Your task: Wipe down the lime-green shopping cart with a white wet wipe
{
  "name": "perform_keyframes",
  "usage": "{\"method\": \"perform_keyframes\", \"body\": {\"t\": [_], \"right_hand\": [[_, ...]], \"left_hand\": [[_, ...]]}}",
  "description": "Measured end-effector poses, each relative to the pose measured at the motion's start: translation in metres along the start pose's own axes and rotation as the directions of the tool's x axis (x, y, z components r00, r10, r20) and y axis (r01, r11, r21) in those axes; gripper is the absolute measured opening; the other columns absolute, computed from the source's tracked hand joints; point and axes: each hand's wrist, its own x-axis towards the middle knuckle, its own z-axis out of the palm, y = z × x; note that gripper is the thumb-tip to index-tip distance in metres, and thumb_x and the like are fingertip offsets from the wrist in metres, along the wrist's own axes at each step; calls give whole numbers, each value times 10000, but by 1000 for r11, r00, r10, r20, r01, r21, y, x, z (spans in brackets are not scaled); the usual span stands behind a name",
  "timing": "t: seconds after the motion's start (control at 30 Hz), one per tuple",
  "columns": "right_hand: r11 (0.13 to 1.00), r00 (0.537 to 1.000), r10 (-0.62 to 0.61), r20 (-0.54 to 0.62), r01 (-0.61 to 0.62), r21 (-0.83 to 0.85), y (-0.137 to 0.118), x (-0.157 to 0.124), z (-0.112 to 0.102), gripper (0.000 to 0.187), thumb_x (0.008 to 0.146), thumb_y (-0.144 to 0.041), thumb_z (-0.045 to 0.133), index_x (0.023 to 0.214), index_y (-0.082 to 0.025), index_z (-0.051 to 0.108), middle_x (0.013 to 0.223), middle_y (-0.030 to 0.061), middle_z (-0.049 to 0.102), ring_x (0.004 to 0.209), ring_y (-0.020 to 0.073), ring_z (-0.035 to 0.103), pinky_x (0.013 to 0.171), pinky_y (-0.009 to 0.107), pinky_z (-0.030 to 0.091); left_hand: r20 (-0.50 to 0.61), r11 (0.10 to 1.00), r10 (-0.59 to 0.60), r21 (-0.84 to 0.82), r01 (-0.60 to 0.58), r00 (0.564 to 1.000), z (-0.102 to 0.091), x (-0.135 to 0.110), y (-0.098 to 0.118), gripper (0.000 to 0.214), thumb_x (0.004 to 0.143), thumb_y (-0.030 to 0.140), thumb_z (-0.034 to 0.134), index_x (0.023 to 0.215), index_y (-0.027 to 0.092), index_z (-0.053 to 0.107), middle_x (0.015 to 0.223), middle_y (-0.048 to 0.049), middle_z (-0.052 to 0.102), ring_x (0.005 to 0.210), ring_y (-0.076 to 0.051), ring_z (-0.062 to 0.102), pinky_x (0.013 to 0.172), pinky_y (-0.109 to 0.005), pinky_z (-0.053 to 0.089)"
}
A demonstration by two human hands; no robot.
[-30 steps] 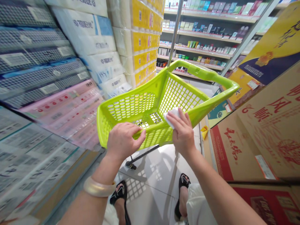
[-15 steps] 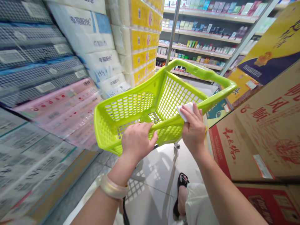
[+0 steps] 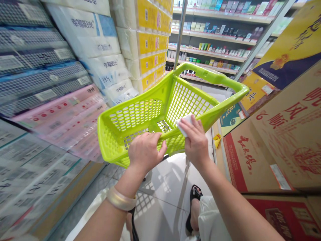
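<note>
A bright green plastic shopping basket (image 3: 140, 112) with lattice walls and a long raised handle stands tilted across the middle of the head view. Its near rim is gripped by my left hand (image 3: 144, 150), fingers over the edge and thumb outside. Farther right on the same rim, my right hand (image 3: 195, 140) presses a folded white tissue (image 3: 185, 125) against the plastic. The fingers lie over the tissue and hide part of it. Inside the basket only the perforated floor shows.
Stacked tissue packs (image 3: 97, 40) rise on the left, beside yellow-wrapped paper rolls (image 3: 150, 43). Cardboard cartons (image 3: 260, 157) line the right. A metal pole (image 3: 180, 36) stands behind the basket, before shelves of bottles and boxes (image 3: 215, 50). Sandalled feet are on the tiled floor (image 3: 165, 201).
My right hand has slid left along the rim with the tissue, closer to my left hand. My left hand keeps its grip; the basket has shifted slightly left in view.
</note>
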Motion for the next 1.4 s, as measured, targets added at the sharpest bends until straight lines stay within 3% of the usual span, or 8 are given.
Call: {"method": "perform_keyframes", "body": {"t": [0.13, 0.33, 0.53, 0.77, 0.97, 1.17, 1.33, 1.4], "right_hand": [[986, 976, -155, 155, 143, 83, -12, -3, 5, 463, 911, -33, 386, 1239, -220, 654, 1307, 30, 659, 1398, 186, 425, 1181, 413, 342], [995, 992, 85, -95, -89, -47, 10, 4, -3, 517, 854, -8, 374, 1235, -208, 660, 1279, 63, 674, 1411, 238, 406, 1193, 545, 271], [990, 977, -138, 161, 131, 54, -14, -2, 6, 461, 910, -31, 383, 1225, -221, 660, 1308, 20, 659, 1416, 192, 395, 1189, 427, 321], [995, 994, 85, -68, -88, -43, 7, 5, -2, 521, 867, -16, 373, 1251, -236, 648, 1282, 46, 674, 1412, 225, 404, 1187, 535, 294], [988, 973, -143, 182, 130, 81, -18, -1, 8, 437, 927, -55, 411, 1256, -229, 640, 1309, 34, 659, 1391, 182, 436, 1197, 411, 307], [994, 990, 104, -90, -107, -29, 15, 9, -7, 545, 856, 1, 369, 1252, -247, 649, 1269, 39, 681, 1385, 230, 448, 1192, 557, 273], [990, 979, -127, 160, 116, 80, -12, -1, 1, 460, 913, -41, 400, 1253, -231, 645, 1304, 32, 661, 1376, 184, 458, 1184, 424, 339], [989, 976, -131, 174, 116, 91, -11, 0, 0, 461, 917, -37, 395, 1251, -232, 646, 1309, 30, 658, 1374, 179, 460, 1181, 416, 343]], "left_hand": [[7, 1000, 2, 1, -2, 1000, -1, 0, 0, 222, 858, 377, 533, 870, 224, 694, 756, -52, 699, 748, -239, 651, 644, -331, 426], [-8, 1000, 4, -8, -4, 1000, 1, -1, -1, 221, 849, 368, 547, 935, 236, 700, 784, -41, 711, 764, -236, 656, 655, -330, 433], [-6, 1000, 13, -1, -13, 1000, -1, -1, -2, 215, 858, 362, 528, 865, 223, 692, 753, -47, 704, 745, -234, 657, 630, -325, 427], [-9, 1000, -2, -14, 2, 1000, -2, -1, 0, 226, 851, 363, 535, 932, 229, 698, 819, -49, 726, 789, -242, 666, 653, -330, 444], [20, 1000, -3, -12, 3, 1000, -5, 0, -1, 236, 858, 368, 518, 836, 213, 694, 752, -63, 708, 743, -234, 654, 620, -319, 426], [-11, 1000, -1, -7, 1, 1000, -4, -1, -2, 237, 850, 370, 516, 894, 229, 702, 821, -53, 737, 771, -228, 664, 628, -317, 430], [-2, 1000, -8, -15, 8, 1000, -6, -1, -2, 233, 857, 361, 512, 863, 228, 703, 786, -47, 727, 755, -228, 664, 616, -318, 424], [3, 1000, -12, -13, 12, 1000, -6, 0, -2, 237, 858, 362, 511, 858, 226, 705, 779, -49, 724, 743, -228, 661, 605, -317, 419]]}}
